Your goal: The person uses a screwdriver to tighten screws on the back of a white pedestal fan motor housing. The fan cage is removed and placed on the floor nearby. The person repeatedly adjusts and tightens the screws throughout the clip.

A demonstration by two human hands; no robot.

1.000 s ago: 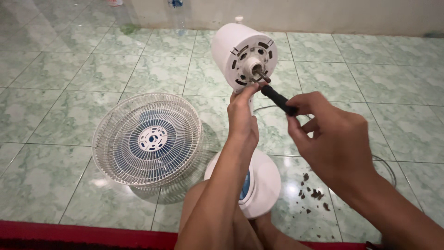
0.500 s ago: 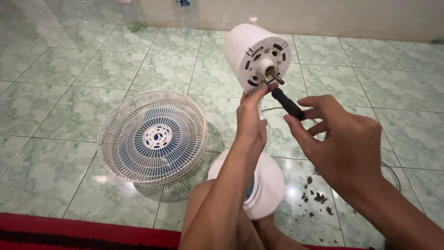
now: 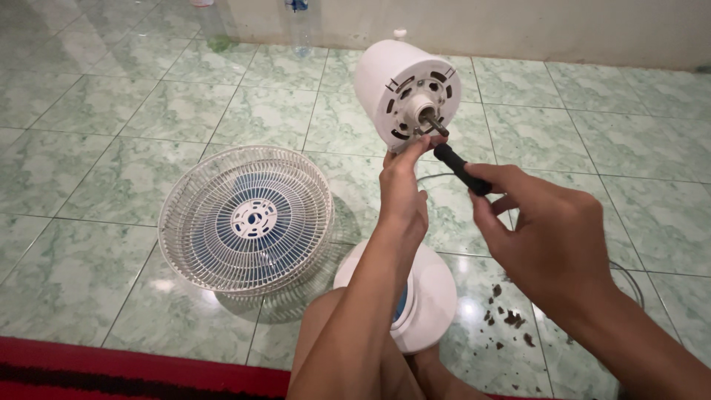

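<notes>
A white fan motor housing (image 3: pixel 392 81) stands upright with its bare shaft facing me. My left hand (image 3: pixel 404 192) reaches up and its fingertips touch the lower front face of the housing. My right hand (image 3: pixel 544 230) grips the black handle of a screwdriver (image 3: pixel 459 167), whose tip sits against the housing face just below the shaft. The fan's round white base (image 3: pixel 433 296) rests on the floor under my forearm.
A white wire fan guard (image 3: pixel 248 218) with blue blades inside lies flat on the green tiled floor to the left. Dark crumbs (image 3: pixel 507 318) are scattered right of the base. A red mat edge (image 3: pixel 111 363) runs along the bottom. A grey cord (image 3: pixel 629 278) curves at right.
The view has shifted slightly, and both hands stay at the housing face. The screwdriver remains against the front below the shaft.
</notes>
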